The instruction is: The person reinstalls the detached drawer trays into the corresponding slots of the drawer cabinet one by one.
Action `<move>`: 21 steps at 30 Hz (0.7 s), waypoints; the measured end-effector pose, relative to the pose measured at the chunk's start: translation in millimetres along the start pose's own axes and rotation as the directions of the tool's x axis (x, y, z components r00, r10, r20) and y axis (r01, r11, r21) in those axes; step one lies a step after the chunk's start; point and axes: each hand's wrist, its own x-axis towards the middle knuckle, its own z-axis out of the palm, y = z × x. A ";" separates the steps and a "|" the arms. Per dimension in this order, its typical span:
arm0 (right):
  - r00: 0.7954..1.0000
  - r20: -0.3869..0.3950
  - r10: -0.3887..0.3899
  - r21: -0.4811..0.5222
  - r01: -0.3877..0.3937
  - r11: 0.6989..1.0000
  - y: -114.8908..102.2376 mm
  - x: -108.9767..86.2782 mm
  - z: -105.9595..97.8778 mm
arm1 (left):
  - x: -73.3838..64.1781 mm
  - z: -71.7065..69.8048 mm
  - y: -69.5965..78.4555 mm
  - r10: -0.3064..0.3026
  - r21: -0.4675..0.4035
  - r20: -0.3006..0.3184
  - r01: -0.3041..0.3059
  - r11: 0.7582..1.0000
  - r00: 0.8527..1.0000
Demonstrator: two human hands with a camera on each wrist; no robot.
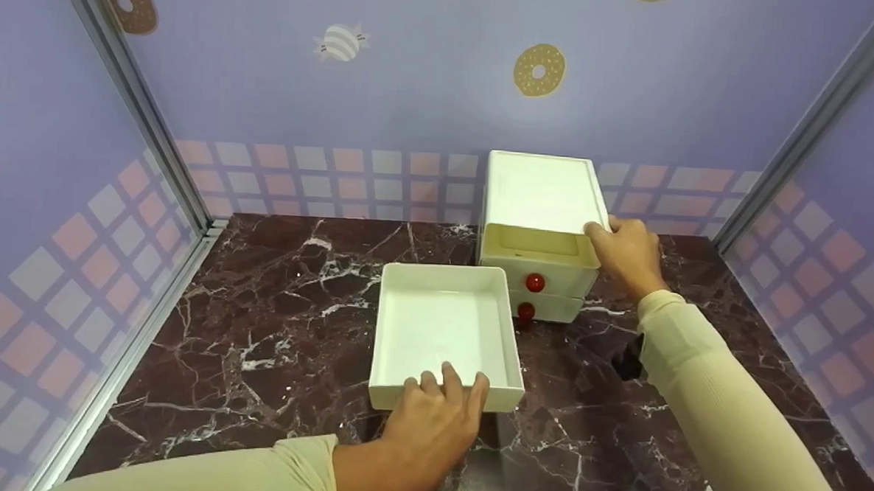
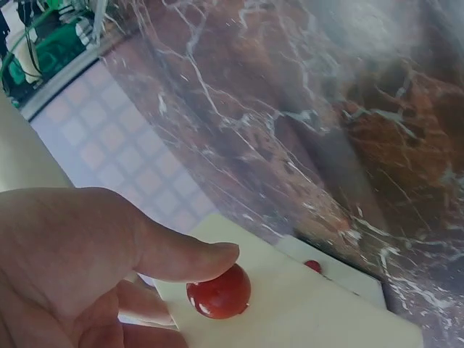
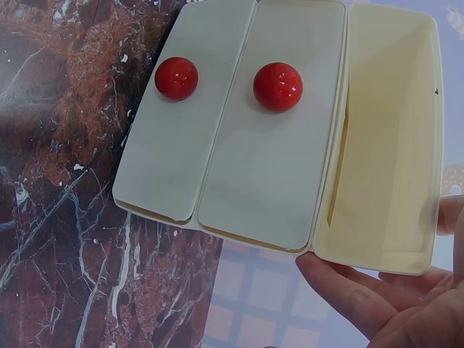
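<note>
A white drawer (image 1: pixel 438 308) with nothing inside is out of its cabinet, in front and to the left of it. My left hand (image 1: pixel 433 426) grips its front wall, fingers over the rim. In the left wrist view the thumb lies against the drawer's red knob (image 2: pixel 219 291). The white cabinet (image 1: pixel 546 187) stands toward the back wall, its top slot (image 3: pixel 388 138) open and bare. Two lower drawers with red knobs (image 3: pixel 278 87) sit closed beneath. My right hand (image 1: pixel 625 254) holds the cabinet's right side near the top front corner, thumb on the top edge.
The dark red marble-patterned table (image 1: pixel 286 327) carries the cabinet. Purple patterned panels enclose the space, with the back wall (image 1: pixel 414 89) behind the cabinet and metal edge strips (image 1: pixel 147 299) along the corners. A green object (image 2: pixel 58 54) lies beyond the table's edge in the left wrist view.
</note>
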 end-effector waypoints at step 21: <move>1.000 0.022 0.013 0.026 -0.014 1.000 0.9 2.8 -1.8 | 42.0 -22.2 49.1 0.110 0.043 -0.118 -0.105 0.994 0.987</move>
